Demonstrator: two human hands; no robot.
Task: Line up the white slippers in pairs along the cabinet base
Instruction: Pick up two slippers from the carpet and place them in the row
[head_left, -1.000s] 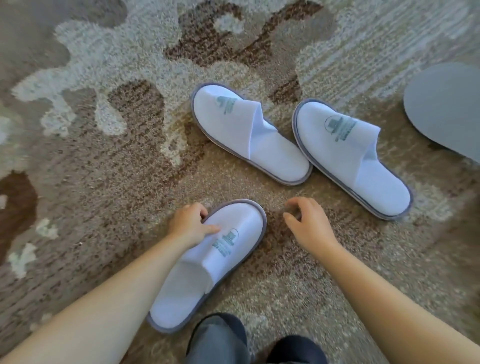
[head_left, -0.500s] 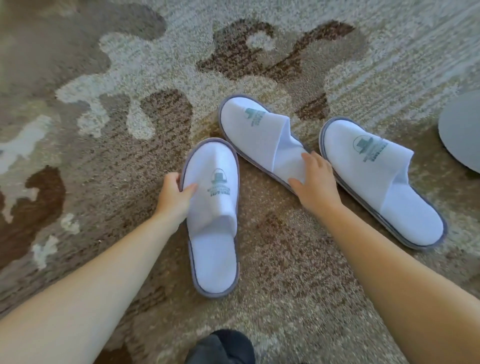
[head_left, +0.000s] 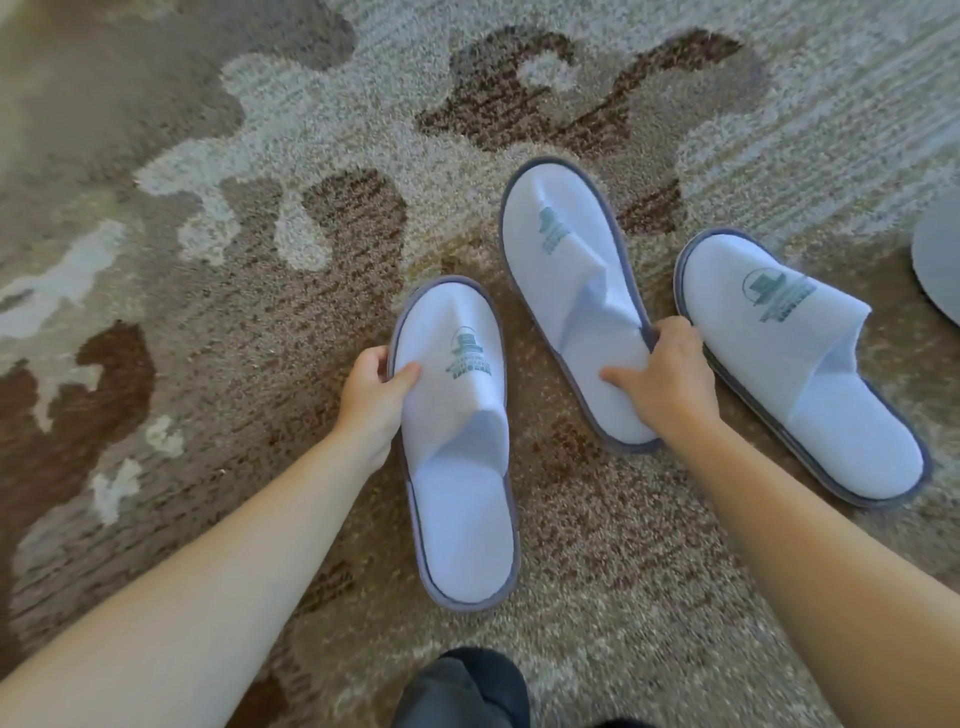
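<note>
The patterned brown, tan and cream pile carpet (head_left: 218, 291) fills the floor, and no cabinet base is in sight from here, so the line itself is not yet started. What has changed over the last second is all in the slippers. The nearest white terry slipper with grey edging and a teal printed logo (head_left: 457, 431) lay slanted close to the person's knee a second ago; it has since been swung round and slid up the carpet, and now points toe-away, just beside the middle white grey-edged slipper (head_left: 566, 291). That middle one, angled off to the left half a second ago, has been turned toward upright and now runs closer to parallel with the near one, though its toe sits further up the carpet. The third white slipper with the larger teal logo (head_left: 795, 364) lies flat to the right, unmoved on the carpet and still slanted. A grey rounded shape (head_left: 937, 260) shows at the right edge; I cannot tell what it is. The left hand (head_left: 371, 392) pinches the near slipper's left rim, thumb on the upper. The right hand (head_left: 662, 382) grips the middle slipper's right edge at the heel, fingers curled over the rim. To my eye a first pair is being squared up before it goes to the cabinet.
</note>
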